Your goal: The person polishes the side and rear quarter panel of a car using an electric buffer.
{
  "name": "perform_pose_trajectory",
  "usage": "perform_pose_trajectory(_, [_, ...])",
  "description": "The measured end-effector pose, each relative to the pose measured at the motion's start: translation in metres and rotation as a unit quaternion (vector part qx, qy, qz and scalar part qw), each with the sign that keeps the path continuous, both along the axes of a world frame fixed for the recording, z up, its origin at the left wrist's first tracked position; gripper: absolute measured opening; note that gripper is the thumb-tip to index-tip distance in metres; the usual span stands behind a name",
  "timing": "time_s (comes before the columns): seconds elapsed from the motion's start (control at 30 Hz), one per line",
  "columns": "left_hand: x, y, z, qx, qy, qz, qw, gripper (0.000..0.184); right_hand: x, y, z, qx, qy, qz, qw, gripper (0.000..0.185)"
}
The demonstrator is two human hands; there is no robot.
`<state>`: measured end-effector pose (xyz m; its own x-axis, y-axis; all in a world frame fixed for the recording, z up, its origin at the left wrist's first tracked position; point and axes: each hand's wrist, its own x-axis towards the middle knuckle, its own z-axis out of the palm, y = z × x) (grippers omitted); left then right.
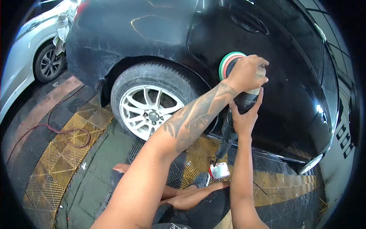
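Note:
A polisher [227,131], with a black body and a round pad [228,65] edged in green, white and pink, is held up against the black car's [282,107] rear door. The pad rests on the panel, just above and right of the rear wheel. My left hand [248,73], at the end of a tattooed forearm, is wrapped over the polisher's head. Lower down, my right hand [246,118] grips its body from below, thumb on the left side and fingers on the right. The polisher's tail end and cord hang down towards the floor.
The white-spoked rear wheel [153,115] is close to my left forearm. A white and red item [219,170] sits on the yellow and black floor tiles [72,133] beside my shoe [201,179]. A red hose [72,131] and a white car [34,49] are at left.

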<state>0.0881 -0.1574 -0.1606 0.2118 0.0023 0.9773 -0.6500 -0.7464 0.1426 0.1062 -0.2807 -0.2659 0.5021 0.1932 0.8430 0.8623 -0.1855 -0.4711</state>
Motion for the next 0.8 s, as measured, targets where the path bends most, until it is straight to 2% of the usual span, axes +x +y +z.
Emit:
perform_pose_trajectory(0.03, [0.005, 0.007, 0.004, -0.041, 0.004, -0.018, 0.999, 0.048, -0.007, 0.004, 0.003, 0.006, -0.002, 0.005, 1.0, 0.112])
perform_pose_trajectory(0.07, [0.01, 0.014, 0.005, -0.059, -0.069, -0.004, 0.996, 0.034, -0.013, 0.009, 0.005, -0.004, 0.004, 0.015, 1.0, 0.111])
perform_pose_trajectory(0.1, [0.005, 0.02, 0.009, -0.048, -0.073, 0.0, 0.996, 0.034, -0.017, 0.015, 0.008, -0.012, 0.008, 0.024, 1.0, 0.109])
perform_pose_trajectory(0.17, [-0.022, 0.037, 0.016, -0.105, -0.029, 0.025, 0.994, 0.033, -0.02, 0.024, 0.014, -0.022, -0.008, 0.041, 0.999, 0.114])
perform_pose_trajectory(0.23, [-0.033, 0.058, 0.023, -0.119, -0.04, 0.014, 0.992, 0.031, -0.021, 0.026, 0.015, -0.007, 0.089, 0.194, 0.977, 0.123])
perform_pose_trajectory(0.27, [-0.036, 0.07, 0.027, -0.134, -0.038, 0.007, 0.99, 0.03, -0.01, 0.025, -0.001, 0.002, 0.08, 0.256, 0.963, 0.13])
perform_pose_trajectory(0.3, [-0.039, 0.08, 0.032, -0.146, -0.036, 0.0, 0.989, 0.029, -0.001, 0.016, -0.017, -0.038, 0.104, 0.309, 0.945, 0.134])
perform_pose_trajectory(0.37, [-0.05, 0.099, 0.039, -0.173, -0.052, -0.004, 0.984, 0.028, 0.011, 0.001, -0.055, -0.136, 0.078, 0.274, 0.949, 0.129])
perform_pose_trajectory(0.4, [-0.055, 0.108, 0.043, -0.196, -0.078, -0.024, 0.977, 0.03, 0.003, -0.005, -0.067, -0.132, 0.199, 0.322, 0.916, 0.124])
perform_pose_trajectory(0.43, [-0.06, 0.113, 0.047, -0.215, -0.071, -0.057, 0.972, 0.03, 0.005, -0.005, -0.075, -0.176, 0.229, 0.313, 0.905, 0.116])
perform_pose_trajectory(0.5, [-0.067, 0.132, 0.051, -0.229, -0.072, -0.028, 0.97, 0.029, 0.003, 0.003, -0.074, -0.176, 0.127, 0.305, 0.927, 0.109])
perform_pose_trajectory(0.57, [-0.074, 0.147, 0.062, -0.233, -0.06, -0.115, 0.964, 0.033, 0.006, 0.01, -0.061, -0.173, 0.114, 0.336, 0.919, 0.108])
perform_pose_trajectory(0.8, [-0.087, 0.179, 0.115, -0.146, -0.012, -0.107, 0.983, 0.027, 0.009, 0.046, -0.023, -0.15, 0.104, 0.393, 0.901, 0.108])
